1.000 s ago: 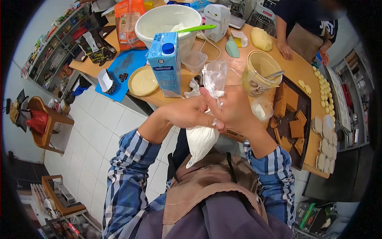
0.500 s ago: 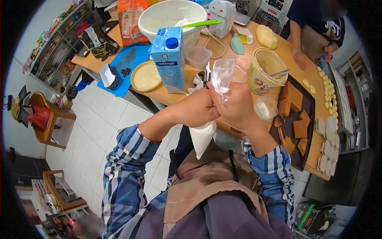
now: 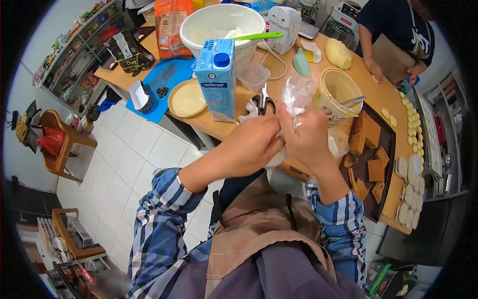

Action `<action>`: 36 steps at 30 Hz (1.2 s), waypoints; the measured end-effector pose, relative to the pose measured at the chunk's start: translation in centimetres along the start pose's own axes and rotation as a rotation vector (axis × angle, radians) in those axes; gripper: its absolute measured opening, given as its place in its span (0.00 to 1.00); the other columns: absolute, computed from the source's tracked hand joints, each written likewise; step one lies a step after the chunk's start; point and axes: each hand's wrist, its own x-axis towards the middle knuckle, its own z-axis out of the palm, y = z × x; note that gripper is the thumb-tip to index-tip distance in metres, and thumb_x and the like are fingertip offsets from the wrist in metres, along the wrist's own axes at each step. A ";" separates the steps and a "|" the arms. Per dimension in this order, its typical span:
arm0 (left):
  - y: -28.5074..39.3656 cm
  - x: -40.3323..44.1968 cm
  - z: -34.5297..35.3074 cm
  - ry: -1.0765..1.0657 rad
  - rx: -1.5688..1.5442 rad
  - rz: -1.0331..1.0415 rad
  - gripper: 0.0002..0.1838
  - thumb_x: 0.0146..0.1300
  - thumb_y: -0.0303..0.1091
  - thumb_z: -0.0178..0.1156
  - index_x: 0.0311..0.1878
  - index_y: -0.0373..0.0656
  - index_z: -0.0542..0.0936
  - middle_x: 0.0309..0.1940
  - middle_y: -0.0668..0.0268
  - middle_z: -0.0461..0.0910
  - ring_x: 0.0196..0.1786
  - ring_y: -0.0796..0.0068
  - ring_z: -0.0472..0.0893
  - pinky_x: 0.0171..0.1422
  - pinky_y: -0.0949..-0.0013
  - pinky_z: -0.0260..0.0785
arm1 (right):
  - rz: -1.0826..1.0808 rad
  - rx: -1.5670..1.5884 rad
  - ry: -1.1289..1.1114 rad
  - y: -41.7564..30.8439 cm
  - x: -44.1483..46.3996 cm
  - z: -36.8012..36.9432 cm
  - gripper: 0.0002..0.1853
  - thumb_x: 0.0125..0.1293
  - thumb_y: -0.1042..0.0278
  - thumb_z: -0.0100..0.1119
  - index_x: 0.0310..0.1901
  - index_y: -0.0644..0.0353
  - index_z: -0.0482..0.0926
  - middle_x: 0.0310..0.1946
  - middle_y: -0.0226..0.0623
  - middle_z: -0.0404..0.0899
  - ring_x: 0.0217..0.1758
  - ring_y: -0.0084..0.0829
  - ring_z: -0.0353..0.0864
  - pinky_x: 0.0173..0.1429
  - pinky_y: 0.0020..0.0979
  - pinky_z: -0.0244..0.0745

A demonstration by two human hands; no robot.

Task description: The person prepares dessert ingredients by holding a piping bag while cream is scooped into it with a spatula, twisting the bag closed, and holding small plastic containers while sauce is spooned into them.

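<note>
Both my hands are closed on a clear plastic piping bag (image 3: 297,91) of white cream in front of the table edge. My left hand (image 3: 259,142) grips it lower down, on the left side. On the right, my right hand (image 3: 307,133) holds the twisted neck, with the loose plastic top standing above the fingers. Only a little of the filled part shows below the hands; its tip is hidden. Black-handled scissors (image 3: 264,101) lie just beyond my left hand. Close behind my right hand stands a cream-coloured tub (image 3: 338,84) with a spoon (image 3: 353,100) in it.
A blue milk carton (image 3: 215,82) and a white mixing bowl (image 3: 222,22) with a green spatula (image 3: 259,36) stand left. At right are a dark tray (image 3: 380,197) of cake pieces, rows of dough pieces and another person's hand (image 3: 374,70).
The view has shifted slightly. My hands have moved a little right, and the bag's filled lower end, earlier hanging in a point, is now mostly hidden. The scissors show more fully.
</note>
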 end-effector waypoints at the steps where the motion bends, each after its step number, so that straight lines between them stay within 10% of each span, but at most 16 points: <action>1: 0.3 -0.2 0.2 0.064 0.124 0.066 0.12 0.58 0.31 0.56 0.43 0.36 0.73 0.35 0.55 0.75 0.42 0.52 0.74 0.49 0.56 0.64 | -0.046 -0.013 0.023 -0.4 0.0 0.1 0.13 0.59 0.69 0.59 0.19 0.65 0.77 0.13 0.45 0.71 0.14 0.44 0.70 0.20 0.39 0.62; 7: 2.0 -1.3 -0.2 0.191 0.594 0.188 0.08 0.56 0.33 0.56 0.36 0.38 0.74 0.31 0.62 0.74 0.40 0.62 0.74 0.54 0.45 0.56 | -0.001 0.090 0.035 -1.7 0.2 0.1 0.06 0.56 0.74 0.59 0.24 0.65 0.79 0.17 0.44 0.74 0.19 0.43 0.74 0.22 0.39 0.66; 14: 0.7 -3.5 0.3 0.189 0.380 0.063 0.05 0.57 0.31 0.54 0.33 0.40 0.72 0.33 0.61 0.72 0.42 0.60 0.73 0.52 0.48 0.55 | -0.207 0.031 0.116 -1.2 0.4 1.5 0.04 0.53 0.77 0.58 0.31 0.66 0.79 0.24 0.45 0.78 0.25 0.44 0.78 0.28 0.39 0.72; 25: 1.7 -3.9 -2.3 -0.106 -0.864 -0.250 0.18 0.70 0.37 0.46 0.56 0.34 0.70 0.44 0.67 0.74 0.46 0.79 0.69 0.50 0.70 0.63 | -0.056 0.176 -0.090 -3.6 -0.1 -0.1 0.05 0.58 0.74 0.58 0.29 0.65 0.80 0.20 0.45 0.76 0.18 0.43 0.76 0.20 0.38 0.65; 30: 1.9 -3.2 -1.5 -0.056 -0.626 -0.092 0.12 0.70 0.33 0.42 0.48 0.36 0.71 0.40 0.65 0.72 0.45 0.73 0.70 0.57 0.69 0.60 | -0.114 0.285 0.139 -4.5 0.9 -0.4 0.09 0.61 0.76 0.56 0.23 0.67 0.74 0.16 0.38 0.74 0.16 0.30 0.73 0.21 0.30 0.61; 36: 1.9 -3.0 -1.3 0.056 -0.215 -0.009 0.09 0.68 0.32 0.43 0.34 0.40 0.70 0.33 0.62 0.69 0.42 0.61 0.70 0.62 0.51 0.49 | -0.072 0.180 0.121 -4.0 1.2 -0.8 0.06 0.58 0.77 0.57 0.24 0.66 0.78 0.17 0.44 0.76 0.17 0.43 0.76 0.22 0.38 0.66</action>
